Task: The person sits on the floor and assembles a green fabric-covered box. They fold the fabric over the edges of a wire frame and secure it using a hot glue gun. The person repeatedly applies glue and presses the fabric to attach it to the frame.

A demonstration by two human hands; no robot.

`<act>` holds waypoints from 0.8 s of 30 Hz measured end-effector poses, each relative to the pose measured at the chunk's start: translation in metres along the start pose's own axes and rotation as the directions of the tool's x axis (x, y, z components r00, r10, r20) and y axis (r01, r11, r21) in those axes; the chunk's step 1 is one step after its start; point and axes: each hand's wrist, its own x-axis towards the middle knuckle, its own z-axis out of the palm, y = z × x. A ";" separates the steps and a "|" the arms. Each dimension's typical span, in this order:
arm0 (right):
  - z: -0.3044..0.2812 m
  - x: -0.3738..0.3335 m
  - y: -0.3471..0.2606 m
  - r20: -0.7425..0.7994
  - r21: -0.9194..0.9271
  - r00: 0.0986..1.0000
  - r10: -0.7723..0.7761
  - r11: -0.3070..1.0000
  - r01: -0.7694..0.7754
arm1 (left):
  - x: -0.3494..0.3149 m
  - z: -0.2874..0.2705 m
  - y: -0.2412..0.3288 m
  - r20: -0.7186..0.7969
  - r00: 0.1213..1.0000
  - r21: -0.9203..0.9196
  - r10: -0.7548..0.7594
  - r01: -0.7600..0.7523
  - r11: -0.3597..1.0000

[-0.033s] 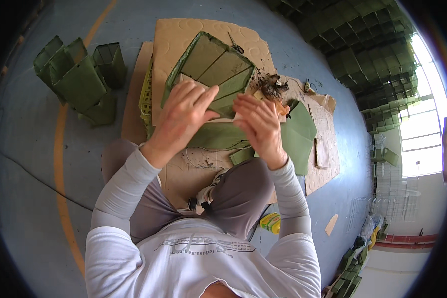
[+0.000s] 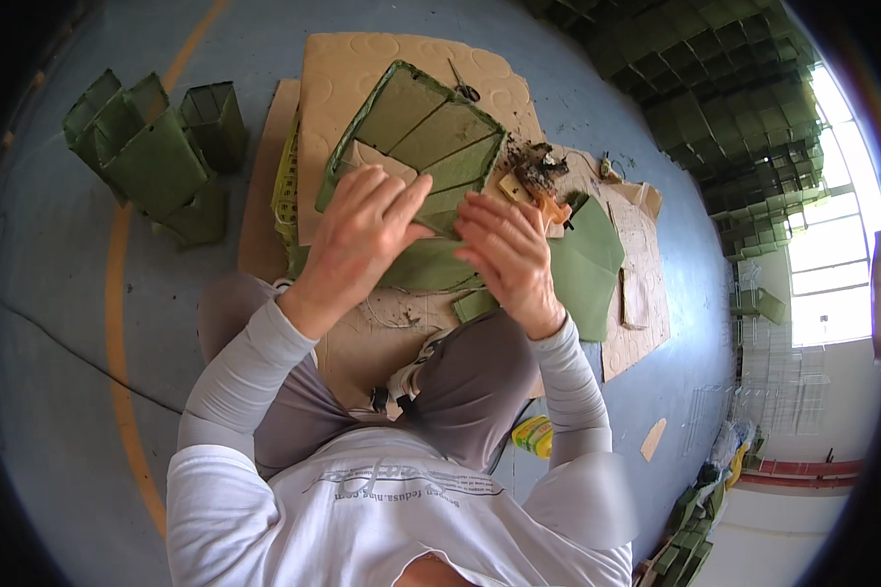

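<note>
An open green fabric box [image 2: 440, 147] with dark inner seams and a wire-edged rim is tilted in front of me, its inside showing. My left hand [image 2: 360, 235] bends its fingers over the near edge, thumb and index finger pointing right. Beneath its fingertips a beige cardboard piece [image 2: 382, 158] lies inside the box. My right hand [image 2: 509, 256] presses its fingers together over the near right corner; its fingertips and palm are partly hidden. Under both hands a loose green fabric panel [image 2: 423, 266] spreads, and another green piece [image 2: 585, 269] lies right of my right hand.
Cardboard sheets [image 2: 347, 64] cover the floor, with scissors [image 2: 467, 92], dark scraps [image 2: 538, 164] and a small wooden block [image 2: 512, 188] on them. Green boxes [image 2: 157, 161] stand at left. A yellow container [image 2: 533, 437] sits by my right knee; stacked green boxes [image 2: 715, 88] fill the far right.
Both hands have shifted slightly toward me along the box edge. More of the beige cardboard piece and the wooden block now shows.
</note>
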 end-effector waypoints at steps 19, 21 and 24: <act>0.014 -0.070 -0.043 0.020 -0.064 1.000 0.020 0.998 -0.019 | -0.048 0.007 0.039 0.064 0.978 0.112 0.197 -0.203 0.973; 0.013 -0.070 -0.043 0.024 -0.023 0.998 0.052 0.998 -0.051 | -0.047 0.004 0.040 0.070 0.977 0.117 0.203 -0.210 0.971; 0.003 -0.067 -0.041 -0.019 0.045 0.995 0.095 0.995 -0.094 | -0.049 0.004 0.041 0.073 0.974 0.109 0.214 -0.221 0.969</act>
